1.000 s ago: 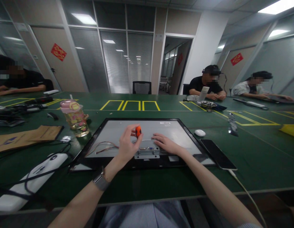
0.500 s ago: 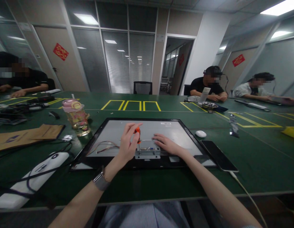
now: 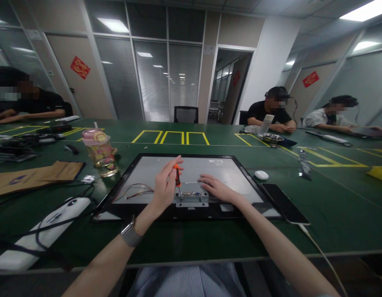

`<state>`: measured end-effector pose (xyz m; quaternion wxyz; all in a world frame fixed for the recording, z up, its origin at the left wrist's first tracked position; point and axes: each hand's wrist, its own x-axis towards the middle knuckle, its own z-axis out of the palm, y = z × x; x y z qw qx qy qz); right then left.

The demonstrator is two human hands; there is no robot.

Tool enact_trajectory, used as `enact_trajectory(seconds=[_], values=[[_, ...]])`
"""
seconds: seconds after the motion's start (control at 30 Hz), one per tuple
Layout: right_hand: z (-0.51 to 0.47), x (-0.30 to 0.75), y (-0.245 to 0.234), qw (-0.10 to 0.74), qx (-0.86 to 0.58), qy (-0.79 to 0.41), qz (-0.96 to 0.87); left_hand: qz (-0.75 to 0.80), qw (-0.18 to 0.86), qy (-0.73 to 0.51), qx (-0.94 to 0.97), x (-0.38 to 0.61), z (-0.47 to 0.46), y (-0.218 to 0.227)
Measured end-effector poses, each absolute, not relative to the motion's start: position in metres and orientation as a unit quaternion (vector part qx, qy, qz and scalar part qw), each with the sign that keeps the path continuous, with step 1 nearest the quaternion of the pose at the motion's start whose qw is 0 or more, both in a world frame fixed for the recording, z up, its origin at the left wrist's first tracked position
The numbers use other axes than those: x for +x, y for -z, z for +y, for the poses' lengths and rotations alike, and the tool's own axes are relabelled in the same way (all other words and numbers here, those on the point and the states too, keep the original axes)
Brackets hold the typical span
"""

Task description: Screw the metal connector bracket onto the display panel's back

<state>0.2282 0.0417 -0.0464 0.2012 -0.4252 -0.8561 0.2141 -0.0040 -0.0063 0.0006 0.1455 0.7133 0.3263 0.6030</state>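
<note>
A flat monitor panel (image 3: 228,173) lies back-up on the green table in front of me, with a small metal connector bracket (image 3: 191,199) near its front edge. My left hand (image 3: 164,185) is closed round a small orange-handled screwdriver (image 3: 177,175), held upright with its tip down at the bracket's left end. My right hand (image 3: 216,186) lies flat and open on the panel, fingers just right of the bracket. Thin coloured wires (image 3: 135,192) run across the panel to the left of my left hand.
A black phone (image 3: 283,202) with a cable lies right of the panel, a white mouse (image 3: 261,175) beyond it. A pink-lidded cup (image 3: 101,152), brown envelopes (image 3: 33,175) and a white power bank (image 3: 39,233) with black cables sit left. Other people work at the table's far sides.
The screwdriver has swung from tilted, handle toward me, to upright with its tip down at the bracket. My right hand has stayed flat on the panel.
</note>
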Motion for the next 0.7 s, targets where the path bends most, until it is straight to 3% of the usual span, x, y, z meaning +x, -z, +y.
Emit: enact_trajectory(seconds=[0.07, 0.27, 0.53, 0.7], values=[[0.0418, 0.2280, 0.0468, 0.200, -0.426, -0.213, -0.856, 0.323, 0.159, -0.604, 0.711, -0.0027, -0.0051, 0.0007], [0.0434, 0.2288, 0.0498, 0.196, -0.425, -0.206, -0.860, 0.369, 0.063, -0.618, 0.692, -0.0051, -0.0040, -0.0022], [0.0427, 0.2278, 0.0481, 0.192, -0.429, -0.208, -0.857, 0.333, 0.200, -0.608, 0.692, -0.0033, -0.0018, 0.0007], [0.0427, 0.2275, 0.0489, 0.200, -0.427, -0.215, -0.855, 0.380, 0.091, -0.608, 0.691, -0.0037, -0.0020, -0.0032]])
